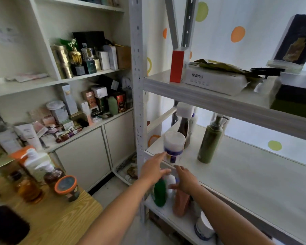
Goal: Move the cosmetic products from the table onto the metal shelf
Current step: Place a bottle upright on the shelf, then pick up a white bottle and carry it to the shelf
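A white jar with a blue band [174, 145] stands at the front left corner of the metal shelf's middle board [237, 174]. My left hand [153, 167] is just below and left of it, fingers spread, holding nothing. My right hand [185, 178] is just under the jar, fingers apart and empty. An olive green pump bottle [210, 140] stands further right on the same board. On the wooden table [60, 214] at lower left remain amber bottles [29, 189], a white pump bottle [34, 165] and an orange-lidded jar [66, 187].
The shelf's grey upright post [138, 85] stands between the table and the boards. The lower board holds a green bottle [160, 193], a terracotta bottle [181, 202] and a white jar [202, 227]. The top board carries an orange box [177, 66] and a tissue pack [214, 82]. A crowded white cabinet [78, 76] is at left.
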